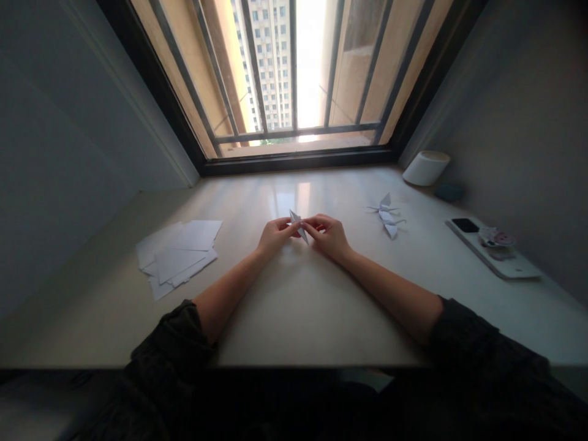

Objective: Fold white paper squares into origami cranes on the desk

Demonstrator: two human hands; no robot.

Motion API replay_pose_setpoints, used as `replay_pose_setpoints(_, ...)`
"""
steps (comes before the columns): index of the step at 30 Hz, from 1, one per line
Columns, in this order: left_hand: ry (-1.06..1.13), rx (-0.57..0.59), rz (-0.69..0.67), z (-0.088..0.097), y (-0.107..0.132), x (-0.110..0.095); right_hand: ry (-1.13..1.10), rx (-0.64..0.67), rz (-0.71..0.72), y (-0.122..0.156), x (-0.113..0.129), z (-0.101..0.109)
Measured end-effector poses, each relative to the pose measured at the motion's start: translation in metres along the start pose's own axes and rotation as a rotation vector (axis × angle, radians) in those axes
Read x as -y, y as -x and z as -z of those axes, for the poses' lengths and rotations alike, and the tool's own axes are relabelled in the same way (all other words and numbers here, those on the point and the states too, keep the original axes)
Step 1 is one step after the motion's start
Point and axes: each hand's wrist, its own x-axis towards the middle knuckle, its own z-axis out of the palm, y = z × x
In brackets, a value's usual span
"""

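Observation:
A small folded white paper piece with pointed tips sits between my two hands at the middle of the pale tabletop. My left hand pinches its left side with closed fingers. My right hand pinches its right side, fingers curled over it. Both forearms rest on the table, dark sleeves pushed up near the front edge.
A loose stack of white paper sheets lies to the left. Two finished paper cranes lie at the right. Farther right are a white cylinder, a small dark block and a white tray with a phone. A barred window stands behind.

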Motion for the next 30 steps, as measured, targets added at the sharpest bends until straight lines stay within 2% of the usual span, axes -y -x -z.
replay_pose_setpoints(5,0.021,-0.024,0.018,-0.001,0.0,0.002,0.005,-0.002,-0.031,0.0,-0.003,-0.001)
replay_pose_setpoints(12,0.043,-0.175,-0.014,-0.002,0.002,0.0,-0.127,0.024,-0.109,-0.003,-0.007,-0.002)
replay_pose_setpoints(15,0.012,-0.217,-0.038,-0.002,0.003,-0.005,-0.087,0.065,-0.111,-0.003,-0.005,-0.001)
replay_pose_setpoints(30,-0.073,-0.23,-0.064,-0.005,0.008,-0.007,-0.021,0.134,-0.157,0.001,0.005,-0.001)
